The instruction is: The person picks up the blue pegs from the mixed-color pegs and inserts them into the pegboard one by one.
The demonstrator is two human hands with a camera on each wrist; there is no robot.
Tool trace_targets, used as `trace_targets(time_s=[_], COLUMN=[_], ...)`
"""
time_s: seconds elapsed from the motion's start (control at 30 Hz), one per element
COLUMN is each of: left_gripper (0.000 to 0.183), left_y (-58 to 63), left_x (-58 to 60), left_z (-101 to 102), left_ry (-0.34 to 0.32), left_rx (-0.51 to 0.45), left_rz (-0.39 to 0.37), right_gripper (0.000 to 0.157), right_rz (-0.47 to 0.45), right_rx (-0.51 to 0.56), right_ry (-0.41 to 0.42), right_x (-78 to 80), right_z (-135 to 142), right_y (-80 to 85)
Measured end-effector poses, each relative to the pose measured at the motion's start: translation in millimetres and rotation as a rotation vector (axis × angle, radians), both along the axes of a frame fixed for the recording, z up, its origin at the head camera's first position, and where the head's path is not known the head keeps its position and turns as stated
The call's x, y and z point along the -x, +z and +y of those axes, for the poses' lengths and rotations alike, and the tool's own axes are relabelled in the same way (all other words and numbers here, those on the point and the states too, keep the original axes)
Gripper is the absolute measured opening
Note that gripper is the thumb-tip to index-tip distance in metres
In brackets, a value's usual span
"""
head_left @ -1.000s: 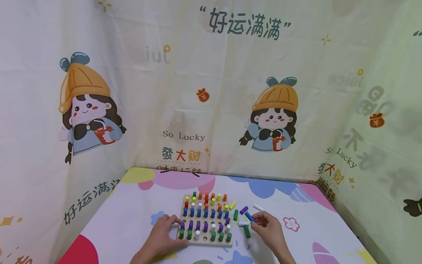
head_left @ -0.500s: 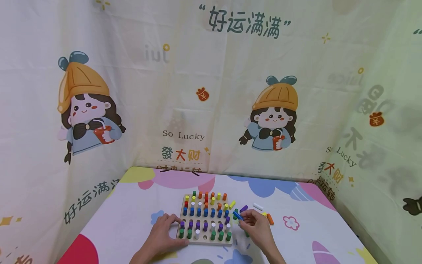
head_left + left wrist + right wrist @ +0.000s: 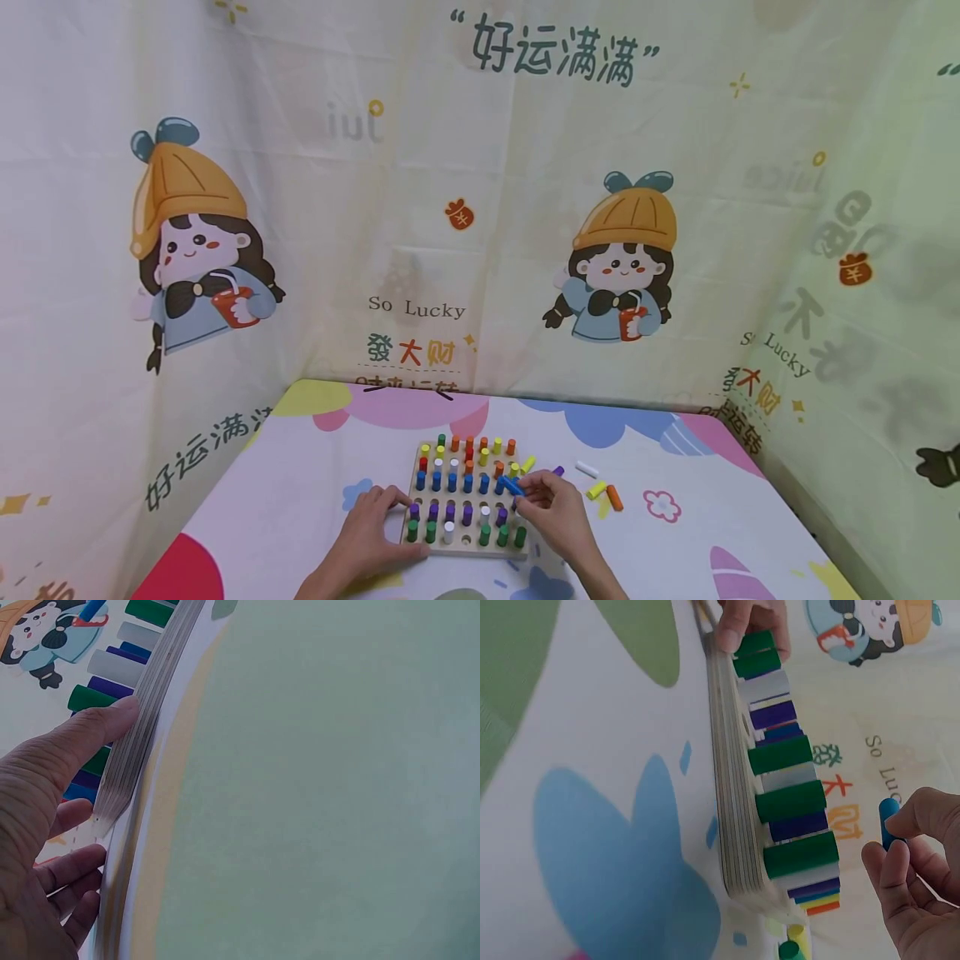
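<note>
A wooden pegboard lies on the table, filled with rows of upright coloured pegs. My left hand holds its near left corner, thumb against the front edge and index finger at the left side. Between thumb and fingers of my right hand is a blue peg, tilted over the right end of the blue row. The right wrist view shows this blue peg raised beyond the green pegs of the front row. A bare hole shows in that front row.
Loose pegs lie right of the board: a white one, an orange one, a yellow one and a purple one partly behind my right hand. Another yellow peg lies by the board's right edge. Printed cloth walls stand behind the table.
My right hand has moved left with the blue peg, from among the loose pegs to over the board's right side. Yellow and orange pegs have come into sight behind it. My left hand stays put.
</note>
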State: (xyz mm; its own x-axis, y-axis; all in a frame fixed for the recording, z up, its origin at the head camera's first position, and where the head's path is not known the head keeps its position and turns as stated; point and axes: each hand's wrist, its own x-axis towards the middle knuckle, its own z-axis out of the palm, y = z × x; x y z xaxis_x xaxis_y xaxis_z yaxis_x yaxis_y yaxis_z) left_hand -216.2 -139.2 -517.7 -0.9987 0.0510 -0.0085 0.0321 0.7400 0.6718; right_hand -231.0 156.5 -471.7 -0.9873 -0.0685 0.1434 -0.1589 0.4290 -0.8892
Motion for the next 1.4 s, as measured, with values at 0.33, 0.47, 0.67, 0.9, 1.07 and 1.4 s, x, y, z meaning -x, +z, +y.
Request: trace_targets(time_s=[0.33, 0.47, 0.67, 0.9, 1.07, 1.4], left_gripper=[0.066, 0.067, 0.067, 0.067, 0.068, 0.067], left_y=[-0.9, -1.5, -2.6, -3.7, -3.3, -4.3], left_x=[0.4, 1.0, 1.2, 1.7, 1.0, 0.8], left_z=[-0.5, -0.5, -1.3, -0.8, -0.6, -0.5], left_ry=[0.002, 0.002, -0.002, -0.003, 0.000, -0.007], left_rx=[-0.008, -0.005, 0.005, 0.004, 0.000, 0.003], left_rz=[-0.001, -0.001, 0.006, 0.004, -0.005, 0.018], right_gripper=[0.021, 0.020, 0.017, 0.015, 0.014, 0.014], right_rz=[0.028, 0.041, 0.064, 0.090, 0.102, 0.093], right_rx=[0.028, 0.010, -0.023, -0.026, -0.036, -0.098], right_ry=[0.106, 0.127, 0.170, 0.198, 0.221, 0.246], right_x=[3.2, 4.4, 5.1, 7.3, 8.7, 13.8], right_z=[-17.9, -25.1, -35.7, -45.9, -51.9, -64.9], right_y=[-0.4, -0.4, 0.6, -1.2, -2.4, -0.8])
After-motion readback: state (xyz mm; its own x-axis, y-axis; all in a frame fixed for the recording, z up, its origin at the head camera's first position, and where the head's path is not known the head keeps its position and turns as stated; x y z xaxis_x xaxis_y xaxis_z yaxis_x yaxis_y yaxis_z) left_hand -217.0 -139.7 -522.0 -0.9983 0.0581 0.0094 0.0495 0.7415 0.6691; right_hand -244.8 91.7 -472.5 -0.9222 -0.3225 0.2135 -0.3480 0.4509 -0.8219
